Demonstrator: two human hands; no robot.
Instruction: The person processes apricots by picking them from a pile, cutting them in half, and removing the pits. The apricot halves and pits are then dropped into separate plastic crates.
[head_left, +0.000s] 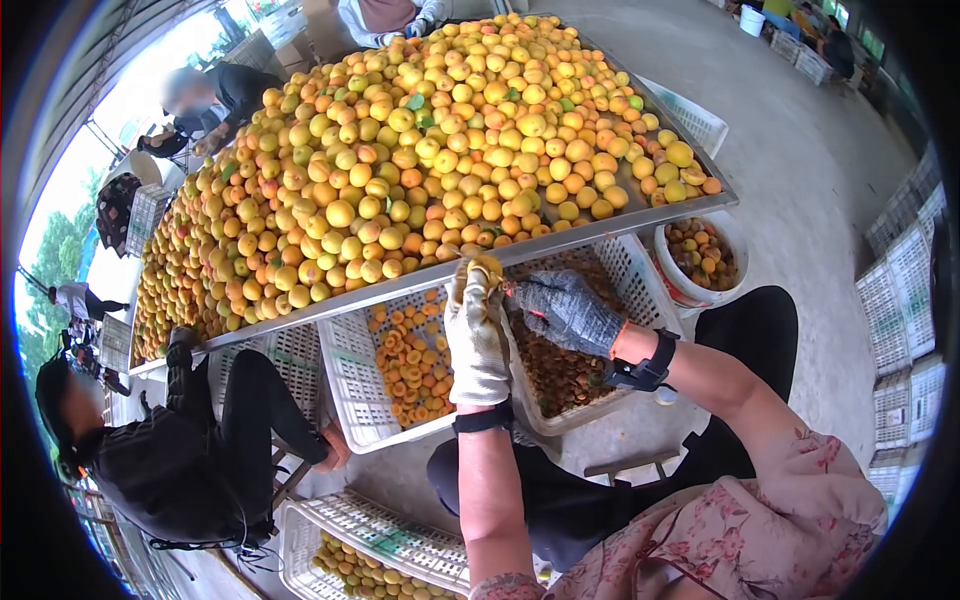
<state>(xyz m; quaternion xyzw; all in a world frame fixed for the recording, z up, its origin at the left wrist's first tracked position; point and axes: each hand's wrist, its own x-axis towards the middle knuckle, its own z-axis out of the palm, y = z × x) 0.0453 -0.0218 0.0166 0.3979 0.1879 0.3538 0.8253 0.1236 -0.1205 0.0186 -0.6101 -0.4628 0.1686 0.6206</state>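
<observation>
My left hand point(474, 335), in a cream-white glove, is closed around an apricot point(487, 264) near the metal edge of the table point(430, 272). Close beside it on the right is my right hand point(568, 312) in a grey knitted glove. Its fingers are curled together by the fruit, and what they grip is too hidden to name. Below my left hand, a white crate point(347, 385) holds halved apricots point(410, 365). Beneath my right hand stands a second crate point(645, 285) with brown pits point(565, 365). A large heap of whole apricots point(430, 150) covers the table.
A white bucket point(740, 262) of darker fruit stands at right. Another crate point(390, 530) with apricots sits on the floor at lower left. A person in black point(170, 470) sits at left; others work across the table. Stacked crates point(905, 330) line the right side.
</observation>
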